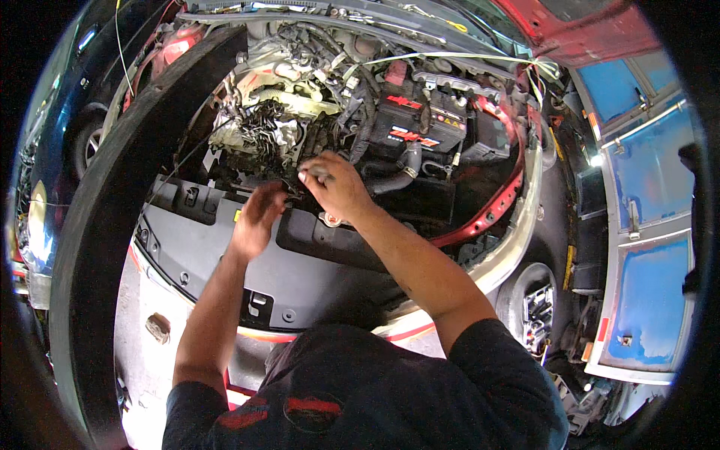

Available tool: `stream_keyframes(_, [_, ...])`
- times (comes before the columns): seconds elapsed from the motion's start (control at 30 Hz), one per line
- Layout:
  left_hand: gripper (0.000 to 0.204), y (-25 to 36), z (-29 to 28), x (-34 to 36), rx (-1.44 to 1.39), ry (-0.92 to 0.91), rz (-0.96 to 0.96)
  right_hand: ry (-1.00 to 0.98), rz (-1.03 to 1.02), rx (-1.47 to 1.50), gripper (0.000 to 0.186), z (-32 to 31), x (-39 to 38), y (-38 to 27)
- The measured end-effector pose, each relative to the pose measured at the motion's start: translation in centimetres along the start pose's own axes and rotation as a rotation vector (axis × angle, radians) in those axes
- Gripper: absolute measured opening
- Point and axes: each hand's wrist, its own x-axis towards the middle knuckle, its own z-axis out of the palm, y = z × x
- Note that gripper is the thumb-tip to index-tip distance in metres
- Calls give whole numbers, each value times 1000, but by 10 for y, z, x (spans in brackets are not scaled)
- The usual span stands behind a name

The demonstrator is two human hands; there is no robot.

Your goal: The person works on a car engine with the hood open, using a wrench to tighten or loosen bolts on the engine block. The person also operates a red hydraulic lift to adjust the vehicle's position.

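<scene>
Both my arms reach over the front of a car's open engine bay. My right hand is closed, its fingers curled and the thumb pressed in; whatever they hold is too small to make out. Just left of it and a little nearer, my left hand is smeared by motion, so its fingers are hard to read. Thin dark strands show between the two hands. A radiator cap sits just below my right wrist. Beyond the hands lies the exposed engine, with pale crumpled material and a cluster of dark wires on it.
A black battery stands right of the engine, with a thick black hose in front. A black plastic panel covers the bay's front edge. A long dark beam crosses the left side. Blue-and-white doors stand at right.
</scene>
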Motion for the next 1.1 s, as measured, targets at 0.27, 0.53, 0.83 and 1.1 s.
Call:
stream_keyframes(0.27, [32,-87,-90,169,741,-57,-155,-269,605,-3,28,124,93,172])
stream_keyframes(0.53, [18,-162,-223,162,1316,218,166,-239,1462,585,29,276,81,395])
stream_keyframes(0.83, [24,-193,-266,158,895,335,130,-510,1542,932,33,279,79,431])
stream_keyframes(1.1, [36,-224,-313,86,855,584,-137,-609,1064,368,34,277,103,375])
